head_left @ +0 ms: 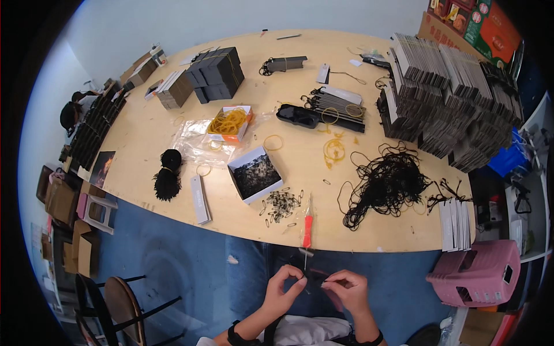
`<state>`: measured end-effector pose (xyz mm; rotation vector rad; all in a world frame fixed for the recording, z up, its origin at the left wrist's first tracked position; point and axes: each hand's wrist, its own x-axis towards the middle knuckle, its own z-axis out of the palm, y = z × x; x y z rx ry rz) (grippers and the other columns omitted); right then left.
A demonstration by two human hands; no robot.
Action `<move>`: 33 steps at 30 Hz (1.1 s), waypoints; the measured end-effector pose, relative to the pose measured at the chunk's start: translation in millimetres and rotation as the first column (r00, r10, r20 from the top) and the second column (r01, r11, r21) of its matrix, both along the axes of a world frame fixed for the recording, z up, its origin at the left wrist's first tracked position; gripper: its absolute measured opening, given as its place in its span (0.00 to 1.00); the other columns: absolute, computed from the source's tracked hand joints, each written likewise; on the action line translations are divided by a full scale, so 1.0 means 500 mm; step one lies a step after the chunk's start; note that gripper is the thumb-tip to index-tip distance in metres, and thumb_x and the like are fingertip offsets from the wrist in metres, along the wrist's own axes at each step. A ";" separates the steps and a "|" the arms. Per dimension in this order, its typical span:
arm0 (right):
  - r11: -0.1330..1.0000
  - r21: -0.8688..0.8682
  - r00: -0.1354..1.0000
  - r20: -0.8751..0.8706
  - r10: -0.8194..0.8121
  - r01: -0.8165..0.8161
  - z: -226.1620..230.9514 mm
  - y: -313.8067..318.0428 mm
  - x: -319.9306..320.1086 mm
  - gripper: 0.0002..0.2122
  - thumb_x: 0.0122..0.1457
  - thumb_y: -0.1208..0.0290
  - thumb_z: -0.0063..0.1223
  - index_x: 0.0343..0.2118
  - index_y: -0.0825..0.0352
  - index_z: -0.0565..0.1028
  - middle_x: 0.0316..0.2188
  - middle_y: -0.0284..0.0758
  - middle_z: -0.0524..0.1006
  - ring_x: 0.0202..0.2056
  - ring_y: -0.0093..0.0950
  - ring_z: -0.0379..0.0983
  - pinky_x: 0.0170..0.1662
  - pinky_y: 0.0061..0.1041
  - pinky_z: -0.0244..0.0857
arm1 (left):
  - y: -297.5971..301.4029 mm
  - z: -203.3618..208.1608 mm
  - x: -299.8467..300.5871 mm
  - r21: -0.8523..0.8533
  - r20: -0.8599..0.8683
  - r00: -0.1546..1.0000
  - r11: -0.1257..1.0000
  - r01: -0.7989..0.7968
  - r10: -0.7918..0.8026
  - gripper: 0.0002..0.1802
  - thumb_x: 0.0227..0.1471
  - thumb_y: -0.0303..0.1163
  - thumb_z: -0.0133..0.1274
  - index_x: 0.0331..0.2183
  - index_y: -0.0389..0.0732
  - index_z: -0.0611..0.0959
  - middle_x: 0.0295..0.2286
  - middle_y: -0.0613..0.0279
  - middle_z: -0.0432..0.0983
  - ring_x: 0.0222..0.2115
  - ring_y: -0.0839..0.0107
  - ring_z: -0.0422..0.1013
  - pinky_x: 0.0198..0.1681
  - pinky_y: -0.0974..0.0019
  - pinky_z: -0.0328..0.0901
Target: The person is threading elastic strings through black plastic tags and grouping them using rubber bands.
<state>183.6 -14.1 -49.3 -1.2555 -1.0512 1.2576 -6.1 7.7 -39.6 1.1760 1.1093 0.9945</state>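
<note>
Evidently left hand (pixel 288 286) and right hand (pixel 350 288) pinch thumb to finger, grip clamped on thin dark strand (pixel 307 286) (fine detail too small for me) just off counter (pixel 231 216) edge. I judge hands close for control; loose pins (pixel 281 206), black cords (pixel 389 187) likely placed within reach.

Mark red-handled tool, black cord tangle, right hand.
Red-handled tool (pixel 307 230): head view, on the handle.
Black cord tangle (pixel 391 185): head view, its middle.
Right hand (pixel 352 290): head view, back of hand.
</note>
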 end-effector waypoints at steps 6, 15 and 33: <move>0.983 0.148 0.966 0.250 0.067 -0.106 0.071 0.013 -0.006 0.06 0.46 0.85 0.61 0.27 0.70 0.80 0.26 0.39 0.78 0.27 0.24 0.76 0.30 0.20 0.70 | -0.015 0.031 0.013 -0.024 0.176 0.978 0.993 0.117 -0.111 0.04 0.52 0.20 0.54 0.33 0.34 0.78 0.40 0.54 0.75 0.45 0.70 0.70 0.47 0.67 0.64; 0.977 0.111 0.850 -0.482 0.212 -0.180 0.021 0.002 0.025 0.28 0.43 0.84 0.63 0.50 0.71 0.65 0.48 0.43 0.68 0.53 0.33 0.64 0.55 0.32 0.57 | -0.019 0.080 0.041 0.184 -0.083 0.983 0.967 0.176 -0.163 0.08 0.44 0.19 0.61 0.31 0.38 0.85 0.27 0.60 0.79 0.29 0.72 0.75 0.33 0.72 0.69; 0.869 -0.237 0.845 -0.442 0.301 -0.434 -0.029 -0.053 0.028 0.11 0.63 0.74 0.47 0.46 0.71 0.67 0.26 0.33 0.73 0.27 0.19 0.71 0.29 0.19 0.65 | 0.125 0.140 0.009 0.243 0.171 0.972 0.949 -0.202 0.163 0.05 0.49 0.18 0.57 0.31 0.34 0.79 0.29 0.64 0.74 0.29 0.79 0.69 0.35 0.75 0.63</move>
